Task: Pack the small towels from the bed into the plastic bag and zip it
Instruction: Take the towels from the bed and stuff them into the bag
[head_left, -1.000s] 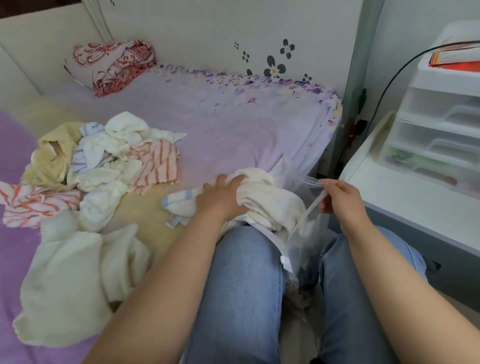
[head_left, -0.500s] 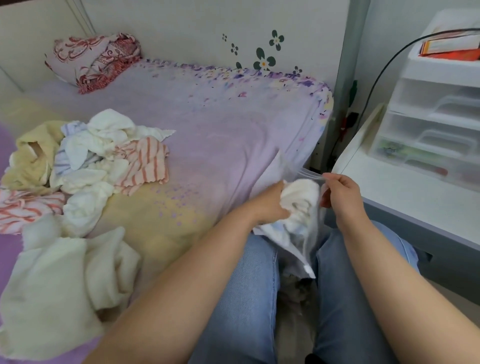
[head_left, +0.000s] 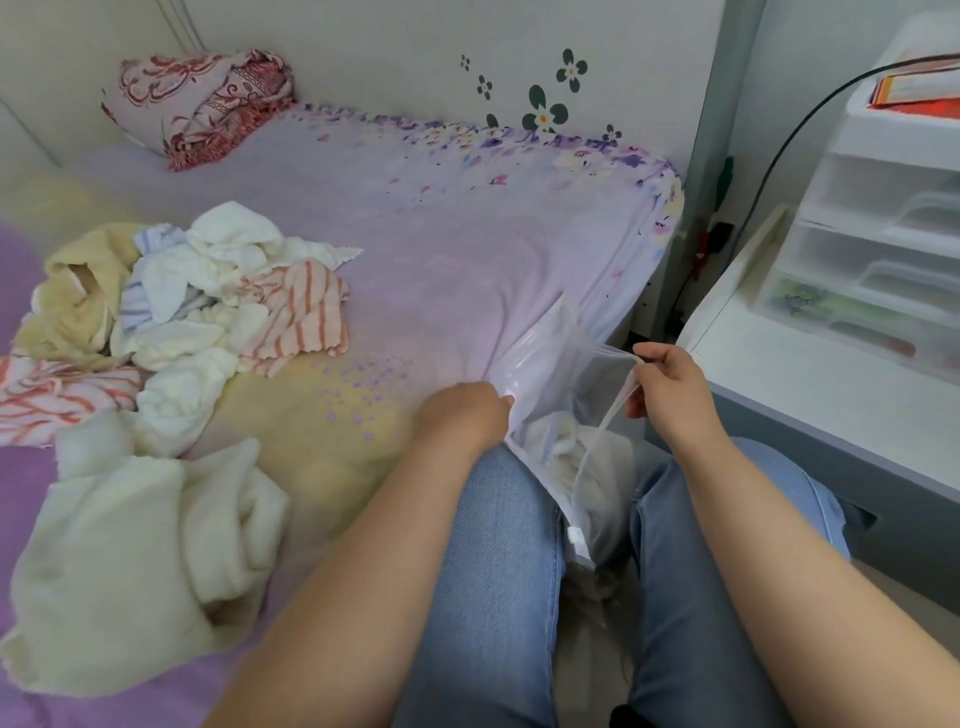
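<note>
Pretty bright, soft daylight-type lighting all over, no harsh shadows anywhere. Colours look a bit washed out and hazy, especially on the bed (head_left: 467, 218). Wide-angle lens bends the edges noticeably, and fine detail is kinda smeared, with the pile of towels (head_left: 197, 312) looking mushy.

Patterned pillow (head_left: 202, 101), clear drawer unit (head_left: 878, 249), black cable (head_left: 779, 156).

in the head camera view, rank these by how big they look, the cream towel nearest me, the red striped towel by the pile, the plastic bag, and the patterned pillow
1. Cream towel, though nearness inflates it.
2. Plastic bag and patterned pillow look alike; unranked.
3. Red striped towel, smallest.
</note>
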